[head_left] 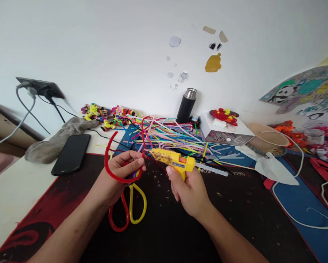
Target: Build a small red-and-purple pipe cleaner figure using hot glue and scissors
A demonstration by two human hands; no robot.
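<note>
Between the fingertips of my left hand (125, 166) is pinched a red pipe cleaner (108, 166), curved in a wide loop around the hand, with one end rising toward the back. Bits of purple and yellow show under those fingers, mostly hidden. My right hand (187, 186) is wrapped around the handle of a yellow glue gun (166, 157), its nozzle pointing left and touching or nearly touching the red pipe cleaner by my left fingertips. A clear glue stick (213, 169) juts from the gun's rear. Below my left hand lie scissors (138, 208) with one red and one yellow handle loop.
Many coloured pipe cleaners (166, 133) lie heaped at the back, near a black thermos (186, 106). A phone (70, 154) and a grey plush (51, 142) sit at left. A white box (218, 128), white cable (303, 224) and tissue (276, 170) are at right.
</note>
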